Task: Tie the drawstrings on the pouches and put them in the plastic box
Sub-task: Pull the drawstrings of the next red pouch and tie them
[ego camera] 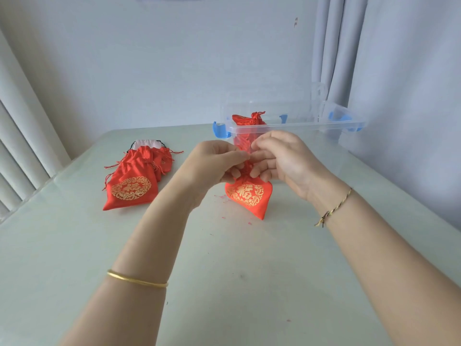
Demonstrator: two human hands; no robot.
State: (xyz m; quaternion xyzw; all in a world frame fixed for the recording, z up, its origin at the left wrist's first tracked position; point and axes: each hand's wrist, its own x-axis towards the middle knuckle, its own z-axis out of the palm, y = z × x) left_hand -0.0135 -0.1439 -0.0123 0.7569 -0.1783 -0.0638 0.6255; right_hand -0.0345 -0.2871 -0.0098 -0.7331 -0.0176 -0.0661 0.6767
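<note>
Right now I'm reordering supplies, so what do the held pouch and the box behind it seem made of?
Pouch: probably satin-like woven cloth, red and glossy; it shines, creases softly, carries a gold print. Box: clear rigid plastic, since stored pouches show through its walls; latches opaque blue plastic.

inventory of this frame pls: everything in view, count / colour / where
held pouch: 1, red with gold print, table centre
loose pouches: several, count unclear, red with gold print, piled table left
cloth item: 1, white, far end of pile
plastic box: 1, clear with blue latches, table far right
pouches in box: at least 1, red, left end
table: 1, pale, glossy
curtain: 1, pale, back right
bangle: 1, gold, left wrist
cord bracelet: 1, dark and yellow, right wrist
left hand: fingers pinch held pouch's neck
right hand: fingers pinch same neck
</note>
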